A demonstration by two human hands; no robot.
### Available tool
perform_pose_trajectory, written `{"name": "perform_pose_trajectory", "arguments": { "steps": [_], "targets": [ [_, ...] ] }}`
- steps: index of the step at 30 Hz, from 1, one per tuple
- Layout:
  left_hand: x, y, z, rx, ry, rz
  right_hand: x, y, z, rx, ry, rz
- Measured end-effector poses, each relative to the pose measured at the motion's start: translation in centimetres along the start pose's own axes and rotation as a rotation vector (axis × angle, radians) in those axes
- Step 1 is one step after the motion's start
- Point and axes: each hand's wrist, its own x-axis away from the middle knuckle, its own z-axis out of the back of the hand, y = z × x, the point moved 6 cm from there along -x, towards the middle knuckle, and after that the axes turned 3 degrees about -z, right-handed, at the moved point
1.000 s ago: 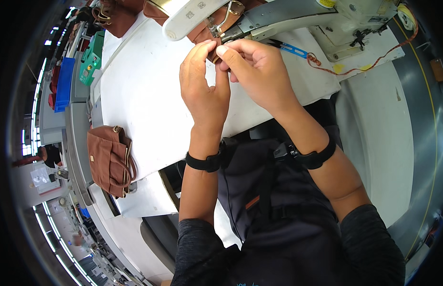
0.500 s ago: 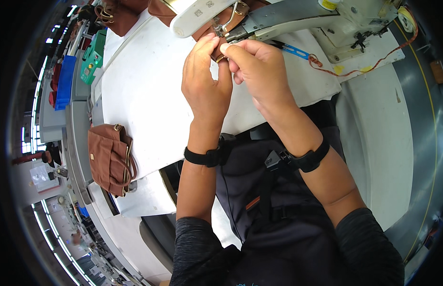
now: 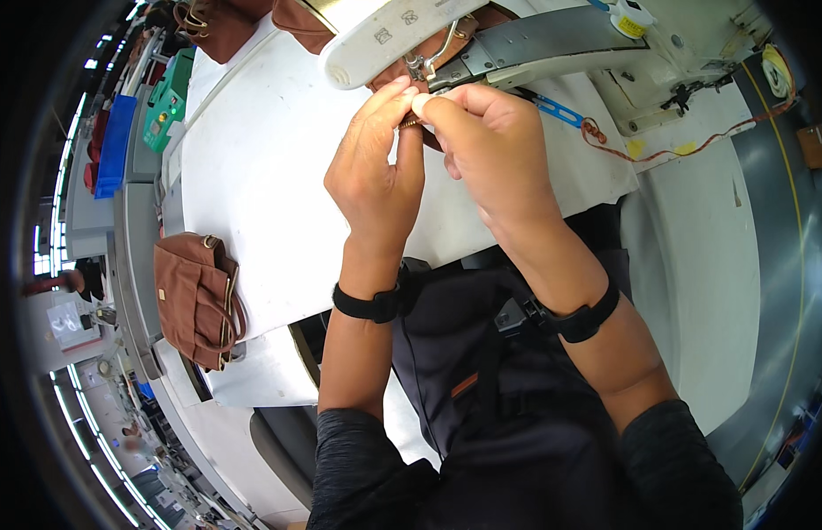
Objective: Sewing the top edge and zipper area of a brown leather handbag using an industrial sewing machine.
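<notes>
Both my hands meet just below the needle area of a sewing machine (image 3: 402, 40), at the top centre. Under its white head lies a brown leather piece (image 3: 389, 76), largely covered by the machine and my fingers. My left hand (image 3: 376, 159) grips the near part of this piece, where a small ridged, gold-coloured edge (image 3: 409, 121) shows between thumb and fingers. Right beside it, my right hand (image 3: 495, 150) is closed, thumb and forefinger pinched at the same piece. The fingertips hide exactly what is pinched.
A brown handbag (image 3: 197, 300) stands at the left edge of the white table (image 3: 261, 177). More brown bags (image 3: 225, 26) lie at the far left. Blue-handled thread snippers (image 3: 559, 111) on an orange cord lie right of my hands. A green box (image 3: 170, 102) stands beyond the table.
The view has shifted slightly, so the machine sits lower in it. My hands stay together at the brown leather piece, and less of the piece shows between them.
</notes>
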Motion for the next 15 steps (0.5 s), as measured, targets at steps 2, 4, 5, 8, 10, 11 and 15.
{"name": "perform_pose_trajectory", "arguments": {
  "steps": [2,4,5,8,10,11,15],
  "targets": [
    [0.0,0.1,0.0,0.002,0.002,-0.002,0.0,0.0,-0.2,-0.049,-0.033,-0.024],
    [-0.1,0.1,0.2,-0.009,0.032,-0.019,0.2,0.0,0.0,-0.094,-0.033,-0.066],
    [-0.1,0.1,0.2,-0.006,0.036,-0.019,0.4,0.0,0.0,-0.053,-0.061,-0.088],
    [-0.4,0.0,0.2,-0.006,-0.018,-0.059,0.2,-1.2,0.2,0.116,-0.115,0.001],
    [-0.6,0.0,0.4,-0.008,-0.017,-0.066,-0.1,-2.5,0.6,0.281,-0.102,0.112],
    [-0.6,0.0,0.4,-0.002,-0.022,-0.077,-0.3,-3.1,0.4,0.278,-0.135,0.176],
    [-0.9,0.1,0.4,-0.046,-0.019,-0.108,-0.9,-5.2,1.0,0.163,-0.046,0.315]
  ]
}}
